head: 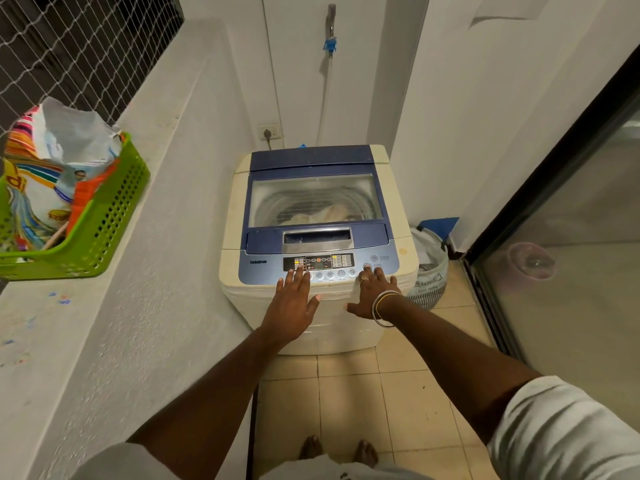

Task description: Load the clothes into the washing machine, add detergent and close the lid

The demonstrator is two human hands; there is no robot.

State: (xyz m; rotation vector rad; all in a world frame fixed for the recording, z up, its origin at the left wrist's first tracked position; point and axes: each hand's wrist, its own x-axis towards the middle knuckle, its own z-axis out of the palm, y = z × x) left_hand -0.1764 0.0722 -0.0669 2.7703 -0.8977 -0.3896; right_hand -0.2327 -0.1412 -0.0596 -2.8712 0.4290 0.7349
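I am looking down into a narrow balcony corner. On my left a green basket (104, 216) is sitting on the white ledge (145, 306), well apart from the machine, and it is holding a crumpled detergent bag (52, 161) with its top gaping. Behind the basket a net (69, 46) is covering the opening. On the back wall a socket (275, 130) is carrying a plug, and a tap (330, 32) with a blue fitting is feeding a pale hose (323, 98) that is running down behind the machine. A laundry bag (429, 271) is slumping on the tiled floor (346, 393) just beside the machine's right side, between it and the glass sliding door (571, 237).

The washing machine (230, 216) is standing against the back wall, a cream top-loader with a blue top. Its lid (311, 157) is lying flat and closed, and through its clear window pale clothes (329, 214) are showing in the drum. The control panel (266, 273) along the front is showing lit indicators.

I am reaching both arms over the front edge. My left hand (294, 303) is lying flat, grip wide and holding nothing, its straight fingertips touching the left buttons of the panel. My right hand (372, 292), wearing bangles (382, 306) and a ring (362, 279), is also showing a wide grip with nothing in it, two fingertips resting on the round buttons at the panel's right end.
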